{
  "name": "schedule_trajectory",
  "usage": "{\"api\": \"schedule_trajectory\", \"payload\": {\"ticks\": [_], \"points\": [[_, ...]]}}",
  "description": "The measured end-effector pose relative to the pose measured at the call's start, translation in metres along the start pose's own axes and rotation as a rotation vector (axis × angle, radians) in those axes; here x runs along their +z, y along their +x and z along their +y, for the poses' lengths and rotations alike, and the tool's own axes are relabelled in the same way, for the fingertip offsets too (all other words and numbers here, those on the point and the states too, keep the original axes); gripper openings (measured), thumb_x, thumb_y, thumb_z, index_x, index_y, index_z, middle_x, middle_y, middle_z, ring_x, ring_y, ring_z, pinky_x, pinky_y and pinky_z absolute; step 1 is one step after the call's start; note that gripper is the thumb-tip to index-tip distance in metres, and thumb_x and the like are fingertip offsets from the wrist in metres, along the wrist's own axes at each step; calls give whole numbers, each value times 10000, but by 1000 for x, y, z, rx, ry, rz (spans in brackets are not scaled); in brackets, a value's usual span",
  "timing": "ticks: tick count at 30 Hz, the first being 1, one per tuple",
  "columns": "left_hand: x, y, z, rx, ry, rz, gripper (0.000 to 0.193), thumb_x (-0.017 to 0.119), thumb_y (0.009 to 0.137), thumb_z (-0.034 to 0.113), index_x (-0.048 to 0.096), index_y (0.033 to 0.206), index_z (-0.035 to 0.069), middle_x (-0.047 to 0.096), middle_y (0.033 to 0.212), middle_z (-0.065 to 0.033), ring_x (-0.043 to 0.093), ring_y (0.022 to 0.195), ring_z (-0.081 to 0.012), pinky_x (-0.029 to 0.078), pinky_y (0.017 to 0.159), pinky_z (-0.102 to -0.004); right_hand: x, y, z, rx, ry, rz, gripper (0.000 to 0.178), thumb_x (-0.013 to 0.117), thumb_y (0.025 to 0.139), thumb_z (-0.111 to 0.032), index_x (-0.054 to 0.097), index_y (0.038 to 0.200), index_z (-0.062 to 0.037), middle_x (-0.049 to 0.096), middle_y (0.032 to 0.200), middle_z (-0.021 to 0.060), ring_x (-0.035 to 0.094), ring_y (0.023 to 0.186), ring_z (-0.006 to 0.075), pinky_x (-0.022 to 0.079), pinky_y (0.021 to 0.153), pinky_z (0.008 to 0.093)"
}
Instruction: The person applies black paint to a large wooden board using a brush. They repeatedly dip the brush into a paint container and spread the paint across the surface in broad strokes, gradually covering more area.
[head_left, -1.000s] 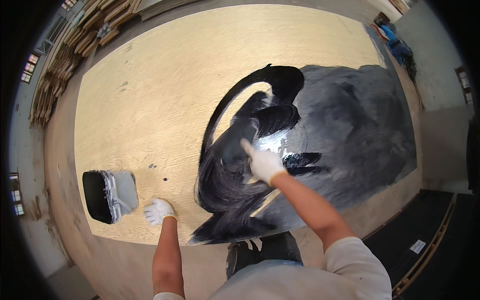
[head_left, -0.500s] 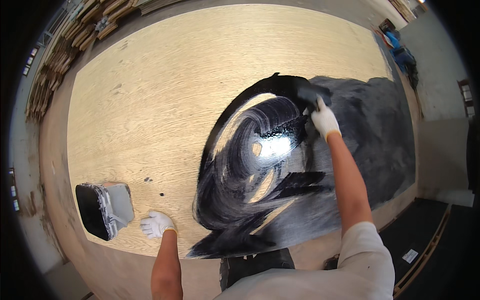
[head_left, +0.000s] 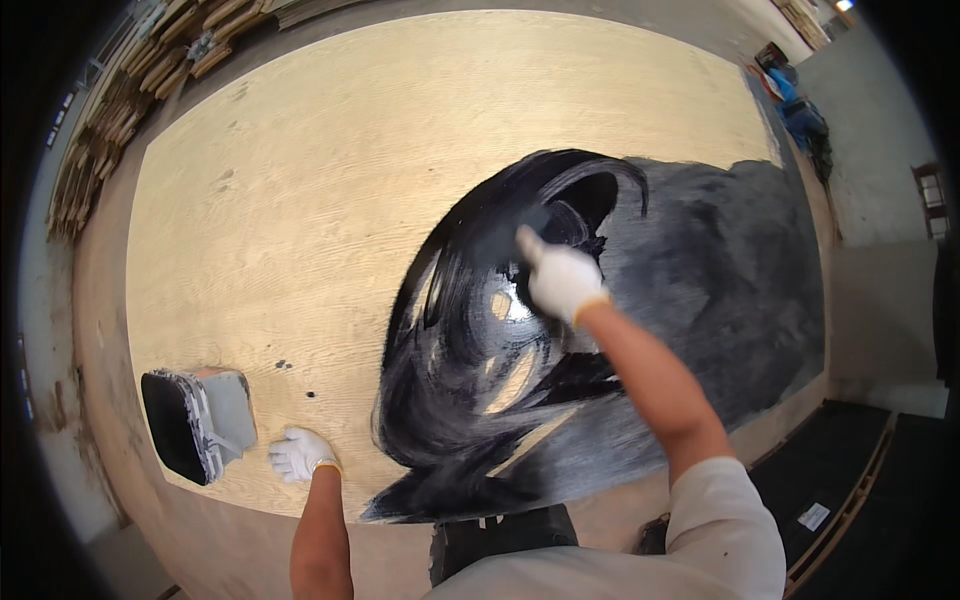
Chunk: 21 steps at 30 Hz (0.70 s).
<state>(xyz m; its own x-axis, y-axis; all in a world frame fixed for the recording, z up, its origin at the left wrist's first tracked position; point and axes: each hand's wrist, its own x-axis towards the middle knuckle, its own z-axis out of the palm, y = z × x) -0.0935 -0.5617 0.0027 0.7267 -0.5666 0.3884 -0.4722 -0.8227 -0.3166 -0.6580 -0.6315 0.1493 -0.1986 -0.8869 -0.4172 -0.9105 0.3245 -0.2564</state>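
Observation:
A large wood-grained board (head_left: 300,200) lies before me, its right side coated black. Wet black paint (head_left: 440,390) forms swirling streaks in the middle, with bare wood showing through in patches. My right hand (head_left: 567,280), in a white glove, is closed on a dark flat scraper (head_left: 515,232) at the upper part of the wet streaks. Motion blurs the tool, and its blade merges with the paint. My left hand (head_left: 303,456), also gloved, rests open on bare wood near the board's front edge. Just left of it stands a bucket (head_left: 222,415) with black paint inside.
Stacked wooden planks (head_left: 130,110) lie beyond the board's far left. Blue and dark items (head_left: 795,105) are past its far right corner. Dark panels (head_left: 820,470) lie at the near right. Small dark spots (head_left: 310,394) mark the wood near the bucket.
My right hand has swept the scraper left and nearer across the wet paint, leaving a curved streak. More of the pale gap at the upper left is covered. My left hand remains on the board.

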Motion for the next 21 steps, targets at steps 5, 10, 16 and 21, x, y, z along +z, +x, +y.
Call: {"api": "schedule_trajectory", "payload": {"ticks": [5,10,16,21], "points": [[-14,-2,12,4,0,-122,615,348,1004,541,507,1345,54,535,1424,-176,504,1233,-317,363,1002,-504,-65,91,74,178,50,135,614,490,962,-148,439,1572,-208,674,1318,234,657,1207,413,522,1031,467],[-25,-2,2,-12,-10,-245,673,324,1030,552,468,1440,39,502,1506,-194,475,1307,-324,345,1038,-501,-11,-12,137,210,132,163,673,578,954,-207,391,1600,-173,680,1304,240,654,1197,428,513,1044,458],[0,-2,-7,-14,8,20,587,362,987,540,524,1286,62,554,1387,-169,495,1236,-317,365,979,-518,42,-158,-62,21,29,-425,789,550,909,-161,290,1647,-257,742,1026,255,735,874,409,572,881,492],[-30,3,-1,-22,39,-290,713,322,1030,541,412,1502,14,434,1574,-243,410,1411,-369,303,1088,-554,8,-68,-52,101,-8,-218,734,507,960,-159,288,1647,-298,721,1146,278,723,1045,426,543,974,489]]}}
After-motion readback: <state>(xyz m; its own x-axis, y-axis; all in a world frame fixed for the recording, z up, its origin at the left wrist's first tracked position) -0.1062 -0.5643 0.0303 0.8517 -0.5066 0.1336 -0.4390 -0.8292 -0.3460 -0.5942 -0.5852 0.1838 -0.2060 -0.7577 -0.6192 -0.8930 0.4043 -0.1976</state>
